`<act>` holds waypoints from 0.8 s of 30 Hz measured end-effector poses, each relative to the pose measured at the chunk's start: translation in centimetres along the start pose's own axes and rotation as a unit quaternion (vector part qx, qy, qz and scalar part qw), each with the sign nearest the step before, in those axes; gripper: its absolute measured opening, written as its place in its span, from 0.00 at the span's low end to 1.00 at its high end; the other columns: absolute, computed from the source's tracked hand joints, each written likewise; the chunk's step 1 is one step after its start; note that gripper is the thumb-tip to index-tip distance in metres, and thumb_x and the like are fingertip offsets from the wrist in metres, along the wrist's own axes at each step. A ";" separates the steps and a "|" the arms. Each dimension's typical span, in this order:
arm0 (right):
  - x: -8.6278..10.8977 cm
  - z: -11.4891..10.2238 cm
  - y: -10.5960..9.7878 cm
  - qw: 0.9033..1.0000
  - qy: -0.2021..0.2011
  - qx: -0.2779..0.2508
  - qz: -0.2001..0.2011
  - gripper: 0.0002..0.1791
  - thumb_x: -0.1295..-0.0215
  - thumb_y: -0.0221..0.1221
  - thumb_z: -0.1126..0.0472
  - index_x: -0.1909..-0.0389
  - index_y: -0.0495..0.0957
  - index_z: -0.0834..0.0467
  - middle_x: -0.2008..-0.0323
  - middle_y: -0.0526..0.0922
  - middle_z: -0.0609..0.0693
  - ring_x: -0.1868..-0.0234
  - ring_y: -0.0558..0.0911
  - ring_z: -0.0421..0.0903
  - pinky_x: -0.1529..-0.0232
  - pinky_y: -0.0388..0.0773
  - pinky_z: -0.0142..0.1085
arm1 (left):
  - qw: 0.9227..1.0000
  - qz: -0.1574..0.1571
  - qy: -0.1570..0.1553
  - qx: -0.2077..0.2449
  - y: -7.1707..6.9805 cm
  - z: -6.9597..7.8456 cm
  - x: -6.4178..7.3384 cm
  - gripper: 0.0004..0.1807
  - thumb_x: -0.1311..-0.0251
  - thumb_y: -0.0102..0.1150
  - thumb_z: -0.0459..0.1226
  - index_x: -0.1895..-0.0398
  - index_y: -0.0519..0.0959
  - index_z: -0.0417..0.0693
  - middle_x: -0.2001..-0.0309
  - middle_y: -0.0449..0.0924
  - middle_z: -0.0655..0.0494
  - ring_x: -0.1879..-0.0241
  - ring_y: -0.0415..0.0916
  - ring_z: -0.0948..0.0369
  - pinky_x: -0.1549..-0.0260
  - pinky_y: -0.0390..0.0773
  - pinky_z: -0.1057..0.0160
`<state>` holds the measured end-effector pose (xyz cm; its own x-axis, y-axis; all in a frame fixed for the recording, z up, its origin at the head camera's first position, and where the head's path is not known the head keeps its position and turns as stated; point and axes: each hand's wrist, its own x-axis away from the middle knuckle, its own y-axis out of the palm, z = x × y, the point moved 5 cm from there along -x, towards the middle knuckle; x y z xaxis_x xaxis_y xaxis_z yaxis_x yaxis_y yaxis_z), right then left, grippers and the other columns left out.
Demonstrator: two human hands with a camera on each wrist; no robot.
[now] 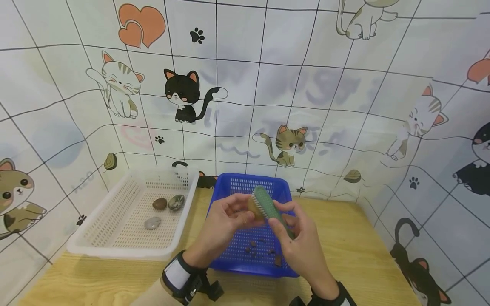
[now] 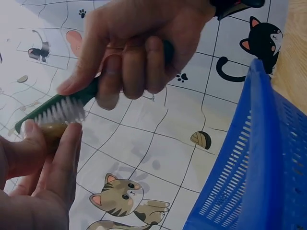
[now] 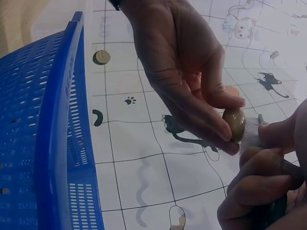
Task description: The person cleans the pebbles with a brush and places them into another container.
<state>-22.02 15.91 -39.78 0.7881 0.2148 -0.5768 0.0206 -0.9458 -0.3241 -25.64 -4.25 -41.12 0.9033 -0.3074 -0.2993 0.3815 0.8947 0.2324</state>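
My left hand [image 1: 229, 216] pinches a smooth yellow-brown stone [image 3: 234, 123] between thumb and fingertips. The fingers of my right hand [image 1: 300, 231] curl round a green scrubbing brush [image 1: 268, 205] with white bristles [image 2: 60, 112]. Those bristles face the stone and touch it, in both wrist views. Both hands are above a blue perforated basket [image 1: 249, 267], where several small brown crumbs and a larger brown piece [image 1: 277, 260] lie. Part of the brush handle is hidden inside the right hand.
A white perforated basket [image 1: 118, 253] stands to the left. In it lie a brown stone [image 1: 159, 204], a dark patterned stone [image 1: 176, 202] and a grey stone [image 1: 152, 223]. Both baskets rest on a wooden table [image 1: 344, 246], before a cat-print sheet [image 1: 237, 93].
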 end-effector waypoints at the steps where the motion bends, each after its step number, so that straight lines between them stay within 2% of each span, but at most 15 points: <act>1: 0.0 0.0 0.0 1.000 -0.002 -0.002 0.000 0.09 0.14 0.63 0.70 0.40 0.76 0.65 0.25 0.82 0.75 0.43 0.95 0.42 0.68 0.88 0.33 | 1.000 0.008 0.005 0.012 -0.1 0.2 -0.1 0.26 0.20 0.69 0.26 0.24 0.79 0.30 0.42 0.95 0.51 0.46 0.97 0.60 0.39 0.97 0.52; 2: -0.1 -0.1 0.1 1.000 -0.005 -0.004 -0.001 0.09 0.14 0.63 0.71 0.41 0.76 0.65 0.25 0.83 0.76 0.44 0.95 0.41 0.70 0.86 0.31 | 1.000 0.014 0.011 0.023 -0.2 0.3 -0.1 0.26 0.20 0.69 0.26 0.23 0.78 0.29 0.43 0.96 0.53 0.45 0.96 0.60 0.39 0.97 0.52; 4: 0.0 -0.2 0.3 1.000 -0.009 -0.016 -0.007 0.08 0.14 0.63 0.72 0.43 0.75 0.65 0.26 0.82 0.78 0.57 0.92 0.36 0.80 0.79 0.30 | 0.999 0.023 0.022 0.038 -0.4 0.6 -0.2 0.27 0.21 0.69 0.26 0.23 0.77 0.26 0.44 0.96 0.57 0.44 0.95 0.60 0.38 0.97 0.53; 8: 0.3 -0.3 0.7 0.998 0.005 -0.054 -0.025 0.08 0.14 0.62 0.72 0.44 0.74 0.65 0.26 0.81 0.80 0.81 0.74 0.28 0.91 0.72 0.28 | 0.999 0.035 0.015 0.022 -0.6 0.6 -0.2 0.26 0.22 0.71 0.27 0.25 0.79 0.28 0.46 0.96 0.58 0.47 0.96 0.60 0.39 0.97 0.53; 10: 0.5 -0.5 0.8 0.997 0.012 -0.067 -0.031 0.08 0.13 0.62 0.71 0.43 0.73 0.65 0.26 0.81 0.80 0.87 0.68 0.26 0.93 0.73 0.30 | 0.999 0.033 0.005 -0.004 -0.5 0.5 -0.1 0.25 0.23 0.74 0.29 0.27 0.82 0.32 0.47 0.97 0.57 0.49 0.97 0.60 0.40 0.98 0.53; 12: 0.5 -0.6 0.8 0.997 0.014 -0.070 -0.035 0.08 0.12 0.61 0.71 0.43 0.73 0.64 0.26 0.81 0.80 0.88 0.68 0.26 0.93 0.74 0.31 | 0.999 0.023 -0.004 -0.025 -0.3 0.3 0.1 0.24 0.24 0.76 0.30 0.29 0.84 0.34 0.46 0.97 0.57 0.49 0.98 0.60 0.41 0.98 0.53; 16: 0.3 -0.8 0.4 0.999 0.005 -0.040 -0.020 0.07 0.13 0.62 0.70 0.43 0.74 0.64 0.25 0.81 0.79 0.76 0.83 0.32 0.88 0.74 0.29 | 0.999 -0.005 -0.007 -0.043 0.2 0.2 0.2 0.21 0.25 0.76 0.28 0.33 0.85 0.34 0.45 0.97 0.54 0.47 0.97 0.59 0.41 0.98 0.51; 18: 0.2 -0.7 0.1 1.000 0.002 -0.021 -0.009 0.08 0.13 0.62 0.71 0.43 0.74 0.64 0.24 0.81 0.77 0.63 0.90 0.35 0.82 0.78 0.29 | 0.999 -0.007 -0.004 -0.044 0.3 0.2 0.2 0.21 0.25 0.75 0.27 0.32 0.85 0.33 0.45 0.97 0.53 0.48 0.98 0.59 0.42 0.98 0.51; 19: 0.2 -0.6 0.0 1.000 0.002 -0.013 -0.004 0.08 0.14 0.63 0.70 0.43 0.75 0.64 0.24 0.81 0.76 0.56 0.92 0.36 0.78 0.80 0.29 | 0.999 -0.006 -0.002 -0.044 0.2 0.3 0.2 0.21 0.24 0.74 0.27 0.32 0.84 0.33 0.44 0.97 0.52 0.48 0.98 0.59 0.42 0.98 0.51; 22: 0.1 -0.4 -0.2 1.000 0.002 -0.001 0.002 0.08 0.14 0.64 0.71 0.43 0.75 0.63 0.24 0.82 0.75 0.47 0.93 0.37 0.67 0.85 0.32 | 0.999 0.006 0.002 -0.034 0.0 0.5 0.2 0.23 0.24 0.74 0.27 0.29 0.83 0.33 0.44 0.96 0.50 0.49 0.98 0.58 0.43 0.98 0.52; 24: 0.1 -0.3 -0.3 1.000 0.002 0.001 0.004 0.09 0.14 0.64 0.70 0.42 0.76 0.63 0.24 0.82 0.74 0.44 0.93 0.38 0.66 0.85 0.33 | 1.000 0.017 0.008 -0.019 -0.2 0.7 0.2 0.25 0.24 0.75 0.28 0.28 0.82 0.33 0.44 0.96 0.51 0.50 0.98 0.58 0.43 0.98 0.53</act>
<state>-21.76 16.14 -39.51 0.7908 0.2067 -0.5761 0.0129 -0.9467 -0.3220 -25.35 -4.68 -40.63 0.9120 -0.2726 -0.3066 0.3437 0.9158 0.2080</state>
